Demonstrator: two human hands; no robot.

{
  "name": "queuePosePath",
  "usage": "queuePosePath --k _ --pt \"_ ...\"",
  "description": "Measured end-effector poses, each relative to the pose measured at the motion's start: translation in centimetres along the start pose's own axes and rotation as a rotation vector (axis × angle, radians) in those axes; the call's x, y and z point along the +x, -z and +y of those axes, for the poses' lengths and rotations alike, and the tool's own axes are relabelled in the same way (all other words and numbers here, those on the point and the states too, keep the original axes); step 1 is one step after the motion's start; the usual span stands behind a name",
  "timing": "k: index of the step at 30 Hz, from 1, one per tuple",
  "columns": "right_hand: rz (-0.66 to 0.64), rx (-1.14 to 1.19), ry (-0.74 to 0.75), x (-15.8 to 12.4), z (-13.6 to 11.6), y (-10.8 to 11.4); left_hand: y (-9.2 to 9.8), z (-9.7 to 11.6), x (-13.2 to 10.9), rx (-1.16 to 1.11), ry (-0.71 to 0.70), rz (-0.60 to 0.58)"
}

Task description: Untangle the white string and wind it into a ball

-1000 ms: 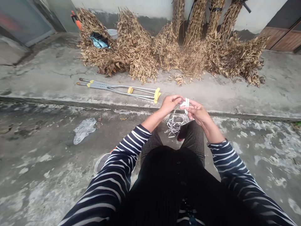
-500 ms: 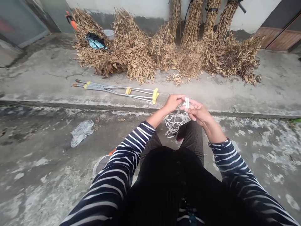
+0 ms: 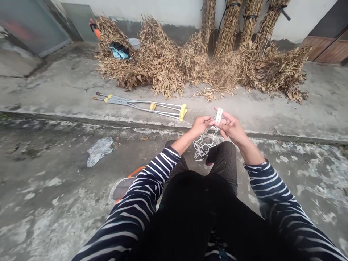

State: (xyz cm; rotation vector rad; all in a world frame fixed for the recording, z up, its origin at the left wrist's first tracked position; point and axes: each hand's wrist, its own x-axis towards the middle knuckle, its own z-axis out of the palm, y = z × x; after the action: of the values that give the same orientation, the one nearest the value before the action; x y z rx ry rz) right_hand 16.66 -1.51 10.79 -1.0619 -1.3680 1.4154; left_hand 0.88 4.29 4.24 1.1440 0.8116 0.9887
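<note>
White flat cord (image 3: pixel 219 115) is looped around the fingers of my right hand (image 3: pixel 231 127), whose thumb presses on the near side of the loops. My left hand (image 3: pixel 200 125) is closed in a pinch on the cord, just left of the wound loops. From between the hands a loose tangle of the same cord (image 3: pixel 201 148) hangs down in front of my knees. Whether it is elastic or plain tape I cannot tell.
Crutches with yellow pads (image 3: pixel 152 106) lie on the raised concrete ledge (image 3: pixel 67 99). Dried plant bundles (image 3: pixel 165 61) lean along the wall behind. A crumpled clear plastic bag (image 3: pixel 100 151) and a grey, orange-edged object (image 3: pixel 122 189) lie on the lower ground at left.
My left hand has come from over the top of my right fingers down to their near left side. The loops on the right fingers show more fully. The whole view has shifted slightly.
</note>
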Motion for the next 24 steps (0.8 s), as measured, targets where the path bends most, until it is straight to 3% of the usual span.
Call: queuePosePath --k 6,10,14,20,24 --pt "-0.011 -0.150 0.064 0.9 -0.5 0.0 0.1 -0.3 -1.2 -0.207 0.082 -0.137" --pt "0.037 -0.253 0.111 1.5 -1.2 0.4 0.5 0.2 -1.8 -0.165 0.042 -0.254" --pt "0.089 -0.460 0.194 2.1 -1.6 1.3 1.1 0.9 -3.1 -0.115 0.067 -0.299" --pt "0.093 -0.897 0.238 3.0 0.2 2.6 1.5 2.7 -5.2 -0.074 0.075 -0.372" --pt "0.093 -1.154 0.228 3.5 1.7 3.4 1.9 4.8 -5.4 -0.078 0.076 -0.430"
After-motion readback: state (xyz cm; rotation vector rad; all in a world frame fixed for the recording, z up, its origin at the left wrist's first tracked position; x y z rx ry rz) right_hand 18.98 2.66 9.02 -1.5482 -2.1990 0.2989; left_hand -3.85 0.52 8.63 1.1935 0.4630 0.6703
